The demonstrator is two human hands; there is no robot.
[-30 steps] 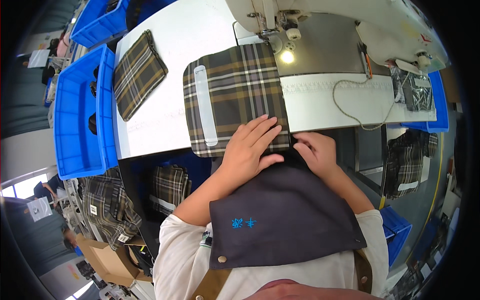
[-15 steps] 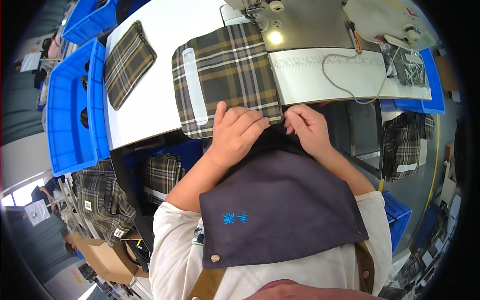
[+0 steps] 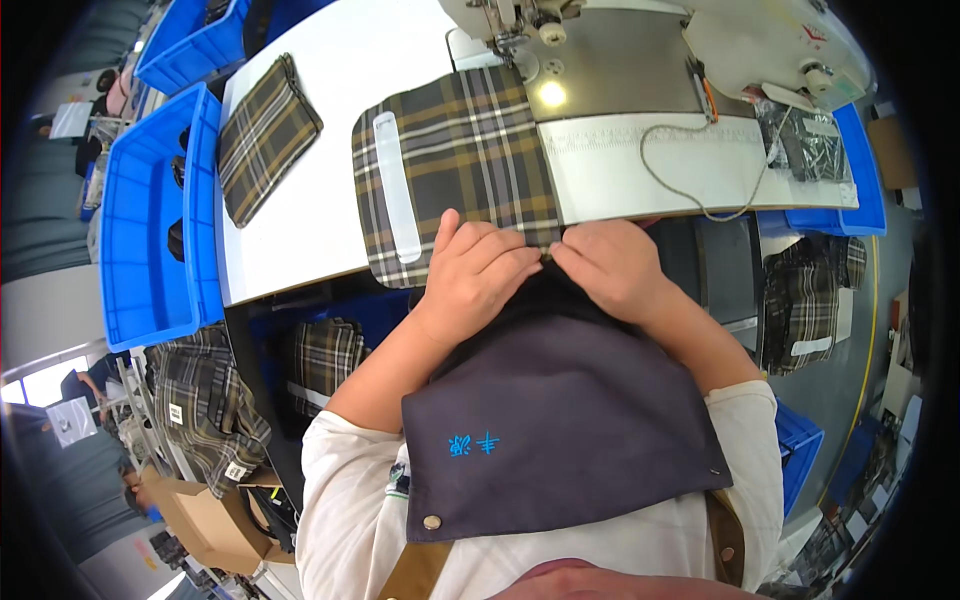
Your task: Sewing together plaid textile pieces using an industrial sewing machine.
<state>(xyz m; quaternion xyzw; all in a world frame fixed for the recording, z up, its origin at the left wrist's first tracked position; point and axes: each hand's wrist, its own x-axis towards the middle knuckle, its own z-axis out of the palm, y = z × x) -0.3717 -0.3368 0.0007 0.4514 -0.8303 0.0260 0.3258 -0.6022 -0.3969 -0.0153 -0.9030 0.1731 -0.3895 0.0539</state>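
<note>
A plaid fabric panel with a pale strip lies on the white table, its far edge by the needle area of a sewing machine. Its near right corner hangs at the table's front edge. My left hand grips the near edge of this panel, fingers curled over it and thumb up. Right beside it, my right hand pinches the same corner, fingers pressed together. The two hands almost touch. What lies under the fingers is hidden.
Another folded plaid piece lies at the table's left, beside a blue bin. At the right are orange-handled snippers, a looped cord and a plastic-wrapped package. Plaid pieces hang lower right.
My right hand has moved left onto the panel's corner and closed there, where it was slightly apart before. The whole view has shifted slightly downward.
</note>
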